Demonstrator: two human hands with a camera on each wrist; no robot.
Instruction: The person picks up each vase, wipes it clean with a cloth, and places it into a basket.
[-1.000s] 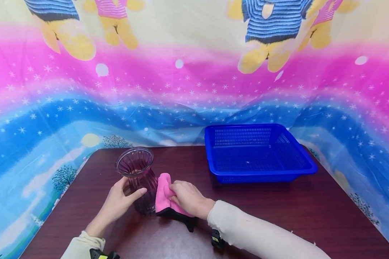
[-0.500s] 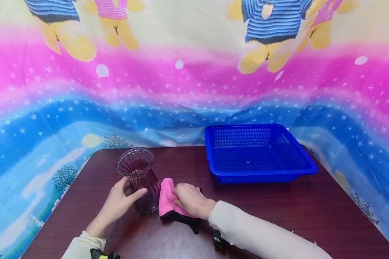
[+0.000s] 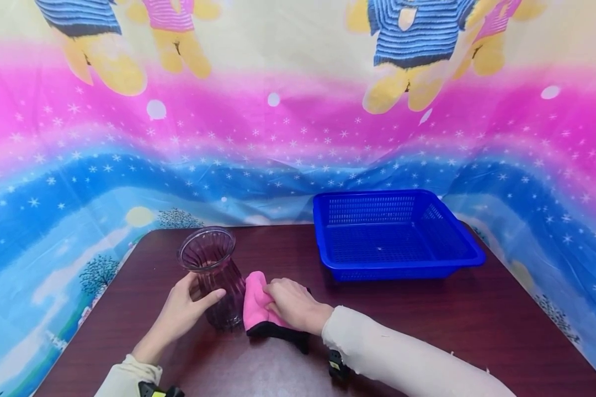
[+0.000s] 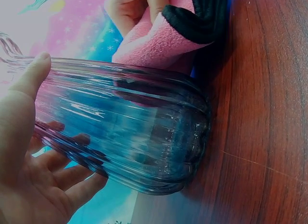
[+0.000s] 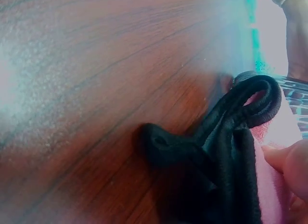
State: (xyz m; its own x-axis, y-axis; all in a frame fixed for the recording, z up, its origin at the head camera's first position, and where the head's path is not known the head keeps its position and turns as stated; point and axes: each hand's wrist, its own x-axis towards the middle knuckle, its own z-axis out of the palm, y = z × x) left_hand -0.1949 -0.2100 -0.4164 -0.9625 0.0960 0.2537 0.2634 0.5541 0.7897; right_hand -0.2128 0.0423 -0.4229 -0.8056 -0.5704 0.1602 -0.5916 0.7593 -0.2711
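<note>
A purple-tinted ribbed glass vase (image 3: 221, 292) with a flared rim stands on the table, its foot touching the wood in the left wrist view. My left hand (image 3: 181, 306) grips it from the left, the thumb across the near side and the fingers curled behind. A folded pink cloth (image 3: 255, 303) with a black edge is pinched in my right hand (image 3: 293, 303) and lies against the vase's right side. In the right wrist view the cloth's black edging (image 5: 226, 147) bunches in a loop, and the thumb presses the pink part. The right fingertips are partly hidden by the cloth.
A blue plastic basket (image 3: 399, 264) with perforated walls stands at the back right of the dark wooden table (image 3: 427, 320). Behind the table hangs a printed cloth backdrop (image 3: 278, 127), meeting its back edge.
Over the last second my right hand and the pink cloth have shifted slightly right and down along the vase's side. The left hand and the vase look unmoved.
</note>
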